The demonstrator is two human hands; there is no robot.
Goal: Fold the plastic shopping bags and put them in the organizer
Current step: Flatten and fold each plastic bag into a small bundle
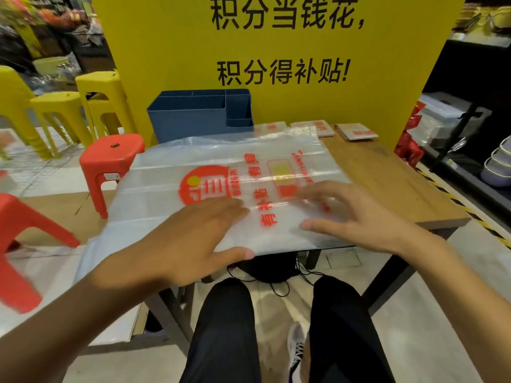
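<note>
A clear plastic shopping bag [193, 172] with red print lies spread flat over the wooden table [392, 186], its left part hanging past the table's edge. My left hand [193, 239] rests flat on the bag's near left area, fingers straight. My right hand [351, 214] lies on the bag's near right area with fingers spread; it is blurred. The blue organizer [199, 114] with several compartments stands at the table's back left. Three folded bags [356, 132] lie in a row at the back right.
A yellow sign board [276, 51] stands behind the table. Red stools [110, 161] and yellow stools [55, 106] are on the left. Dark shelving with bowls [497, 167] stands on the right. My legs and a black cabled object [271, 268] are under the table.
</note>
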